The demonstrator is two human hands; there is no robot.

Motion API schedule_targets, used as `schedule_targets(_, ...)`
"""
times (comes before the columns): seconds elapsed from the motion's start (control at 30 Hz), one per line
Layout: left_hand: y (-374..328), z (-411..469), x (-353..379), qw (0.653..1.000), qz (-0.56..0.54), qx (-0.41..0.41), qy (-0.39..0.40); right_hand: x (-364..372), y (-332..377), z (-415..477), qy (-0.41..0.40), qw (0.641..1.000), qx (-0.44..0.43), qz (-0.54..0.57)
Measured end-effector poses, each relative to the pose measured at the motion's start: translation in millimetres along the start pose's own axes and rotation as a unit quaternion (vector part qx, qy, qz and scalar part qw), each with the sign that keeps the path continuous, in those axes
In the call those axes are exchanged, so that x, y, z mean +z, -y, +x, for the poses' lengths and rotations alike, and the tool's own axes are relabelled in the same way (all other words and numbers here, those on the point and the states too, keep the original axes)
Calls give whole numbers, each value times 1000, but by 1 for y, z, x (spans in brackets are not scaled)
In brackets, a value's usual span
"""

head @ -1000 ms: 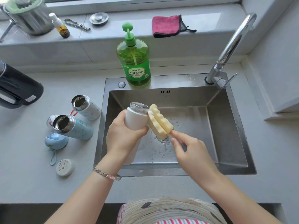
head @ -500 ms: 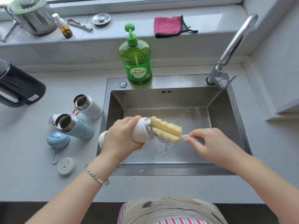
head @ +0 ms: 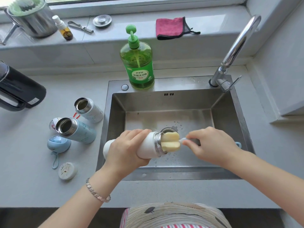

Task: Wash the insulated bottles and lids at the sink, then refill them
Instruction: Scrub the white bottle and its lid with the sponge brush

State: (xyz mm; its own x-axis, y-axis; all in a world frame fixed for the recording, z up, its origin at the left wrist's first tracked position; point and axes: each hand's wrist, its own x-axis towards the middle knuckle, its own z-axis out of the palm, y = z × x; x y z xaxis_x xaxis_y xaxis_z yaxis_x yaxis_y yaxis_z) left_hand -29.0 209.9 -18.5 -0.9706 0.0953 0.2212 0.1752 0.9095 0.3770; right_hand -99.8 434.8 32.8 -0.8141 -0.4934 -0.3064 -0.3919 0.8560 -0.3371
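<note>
The white bottle (head: 148, 145) lies on its side above the sink (head: 181, 102) basin, wrapped in the left hand (head: 126, 150), with the yellow sponge brush (head: 170, 141) partly inside its steel mouth. The right hand (head: 212, 145) is pinched closed on the brush handle just right of the bottle. Left of the sink, 2 open bottles, a blue one (head: 77, 130) and a white patterned one (head: 89, 110), lie on the counter (head: 29, 181) beside 3 lids.

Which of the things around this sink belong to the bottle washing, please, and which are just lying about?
Part of the job:
white bottle in left hand
sponge brush in right hand
blue bottle
speckled white bottle
blue lid
round white lid
dish soap
faucet

Lying about:
pink cloth
black kettle
steel pot
dropper bottle
</note>
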Motion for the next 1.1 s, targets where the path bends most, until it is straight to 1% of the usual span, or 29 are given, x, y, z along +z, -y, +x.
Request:
schedule_targets(0.1, 4, -3, 1, 999, 21, -44, 3, 4, 7, -10, 24, 1000, -10, 9)
schedule_targets(0.17, 4, -6, 5, 998, 32, -53, 13, -3, 12, -10, 20, 999, -19, 27)
schedule_targets(0.23, 2, -9, 6, 999, 26, -35, 16, -9, 9, -3, 16, 999, -7, 46)
schedule_targets(0.33, 0, -6, 1, 1000, 20, -3, 7, -8, 2, 4, 34, 998, 30, 53)
schedule_targets(0.4, 2, -2, -3, 999, 30, -9, 9, 0, 1, -1, 48, 997, 32, 43)
schedule_targets(0.47, 4, -1, -2, 999, 35, -30, 18, 2, 7, -9, 50, 998, 16, 35)
schedule_targets(0.57, -1, -7, 5, 998, 30, -55, 28, -12, 10, -5, 48, 997, -6, 58)
schedule_targets(0.63, -4, -11, 7, 998, 19, -46, 23, -21, 4, 5, 59, 994, 17, 90)
schedule_targets(0.77, -2, -9, -2, 1000, 11, -13, 10, -11, -2, 5, 101, 989, 56, 94)
schedule_targets(0.83, 3, -9, -3, 999, 15, -32, 14, -2, 5, -5, 112, 990, 42, 77)
schedule_targets(0.93, 1, -17, 2, 998, 23, -45, 36, -9, 14, -8, 103, 993, 5, 57)
schedule_targets(1.0, -2, -21, 4, 998, 19, -39, 36, -19, 12, 1, 105, 991, 13, 85)
schedule_targets(1.1, -5, -17, 0, 1000, 7, -20, 2, -17, 7, 10, 103, 984, 48, 134)
